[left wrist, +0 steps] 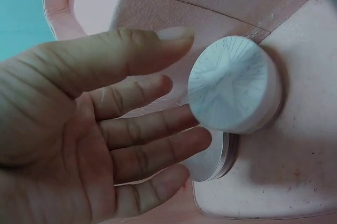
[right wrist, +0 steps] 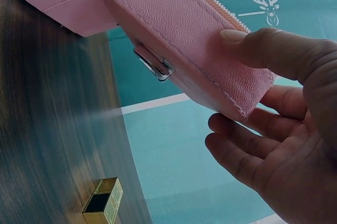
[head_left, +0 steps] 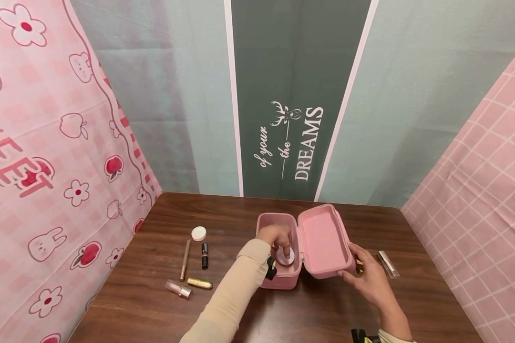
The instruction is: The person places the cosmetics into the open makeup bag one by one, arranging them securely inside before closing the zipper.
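A pink cosmetic case (head_left: 280,283) stands on the table with its lid (head_left: 324,240) swung out to the right. My left hand (head_left: 276,236) reaches down inside it. In the left wrist view, that hand's loosely extended fingers lie beside a white round container (left wrist: 229,84) with a star pattern on top. A second flat round container (left wrist: 208,158) sits beneath it, partly hidden by the fingers. My right hand (head_left: 371,278) holds the lid by its outer edge. The right wrist view shows the thumb on the lid's side wall and the other fingers beyond its corner.
Left of the case lie a white round cap (head_left: 199,233), a brown pencil (head_left: 185,259), a black tube (head_left: 204,256), a gold tube (head_left: 200,283) and a pink-and-silver tube (head_left: 178,288). A silver-and-clear tube (head_left: 388,264) and a gold-and-black block (right wrist: 102,203) lie to the right.
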Action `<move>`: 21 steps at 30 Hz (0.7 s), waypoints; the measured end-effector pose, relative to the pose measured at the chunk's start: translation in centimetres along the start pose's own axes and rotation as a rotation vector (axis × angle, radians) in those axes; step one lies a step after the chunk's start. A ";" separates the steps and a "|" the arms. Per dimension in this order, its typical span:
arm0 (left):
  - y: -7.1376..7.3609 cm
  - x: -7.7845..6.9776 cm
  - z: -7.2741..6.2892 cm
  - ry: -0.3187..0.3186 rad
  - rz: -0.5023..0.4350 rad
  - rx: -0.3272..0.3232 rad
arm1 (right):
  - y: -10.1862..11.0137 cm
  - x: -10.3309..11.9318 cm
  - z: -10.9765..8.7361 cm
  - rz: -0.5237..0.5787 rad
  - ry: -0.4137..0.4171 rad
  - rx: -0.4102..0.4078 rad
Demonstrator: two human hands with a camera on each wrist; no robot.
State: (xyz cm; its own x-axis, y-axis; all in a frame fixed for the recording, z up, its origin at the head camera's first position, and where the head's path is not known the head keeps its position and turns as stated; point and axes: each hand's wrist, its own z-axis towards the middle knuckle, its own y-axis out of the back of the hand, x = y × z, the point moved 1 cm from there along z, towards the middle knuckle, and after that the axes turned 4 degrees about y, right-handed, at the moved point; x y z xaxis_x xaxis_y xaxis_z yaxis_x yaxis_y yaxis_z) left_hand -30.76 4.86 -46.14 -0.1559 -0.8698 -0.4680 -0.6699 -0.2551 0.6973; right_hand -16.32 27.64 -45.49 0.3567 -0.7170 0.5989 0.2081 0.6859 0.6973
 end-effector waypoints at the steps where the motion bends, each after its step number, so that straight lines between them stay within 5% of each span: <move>1: 0.0 0.0 0.0 -0.002 0.005 0.005 | 0.0 0.0 0.0 0.000 0.000 0.000; 14: -0.1 0.0 -0.6 -0.069 0.024 0.012 | 0.0 0.0 -0.1 -0.002 0.016 -0.007; 21: -0.5 0.0 -1.0 -0.060 -0.009 -0.119 | 0.0 0.1 -0.1 -0.013 0.027 -0.019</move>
State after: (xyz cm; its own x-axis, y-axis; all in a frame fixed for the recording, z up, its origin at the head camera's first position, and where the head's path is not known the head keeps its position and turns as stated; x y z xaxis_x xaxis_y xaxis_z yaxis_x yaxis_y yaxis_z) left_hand -29.70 4.51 -45.91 -0.1958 -0.8412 -0.5041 -0.5816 -0.3143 0.7503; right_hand -16.21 27.52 -45.47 0.3787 -0.7224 0.5785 0.2299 0.6789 0.6973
